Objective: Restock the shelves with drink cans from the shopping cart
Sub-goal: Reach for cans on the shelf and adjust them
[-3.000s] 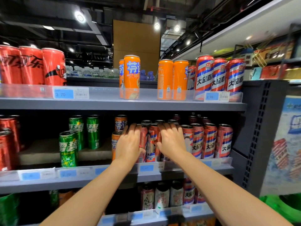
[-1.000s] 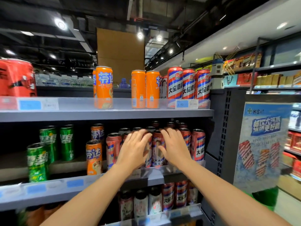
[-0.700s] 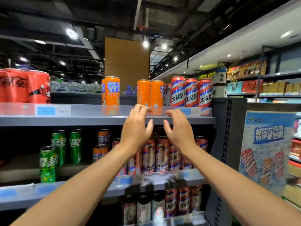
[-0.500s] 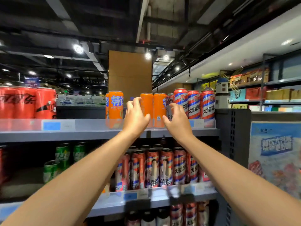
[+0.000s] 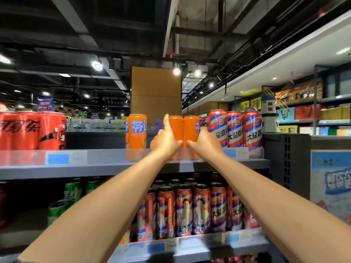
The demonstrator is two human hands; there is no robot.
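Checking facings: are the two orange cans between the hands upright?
Upright: both orange cans stand vertical on the top shelf.

a: the two orange cans on the top shelf look like smooth, glossy metal with a soft sheen.

b: the striped cans beside them shine the same way. the shelf itself reads as matt grey painted metal.

a: its front strip is clear, glossy plastic, with paper price tags behind it.

b: the red cans on the left are glossy too. the side panel?

a: dark, matt, perforated; possibly plastic, it's hard to tell. the poster looks like printed paper, slightly blurred.

b: and the brown block behind seems matt, like cardboard or wood.
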